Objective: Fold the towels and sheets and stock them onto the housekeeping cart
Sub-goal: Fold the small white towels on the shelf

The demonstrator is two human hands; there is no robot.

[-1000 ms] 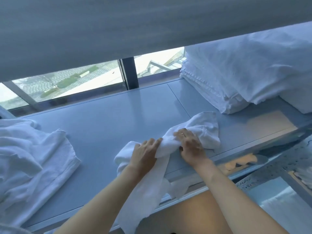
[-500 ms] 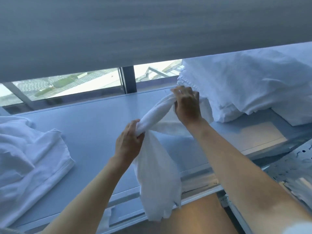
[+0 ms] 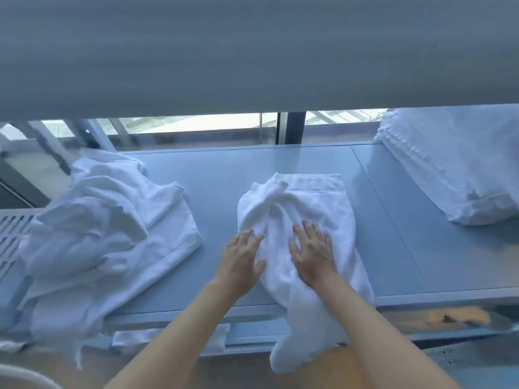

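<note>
Both hands flat, fingers spread: right hand [image 3: 311,255] pressing towel [image 3: 303,220], left hand [image 3: 238,262] at its edge.

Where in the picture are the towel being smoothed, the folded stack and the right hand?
towel [image 3: 317,203]: head view, flat upper part beyond the fingers.
folded stack [image 3: 455,164]: head view, top layer at the right.
right hand [image 3: 313,254]: head view, back of the hand, flat on the towel.
</note>
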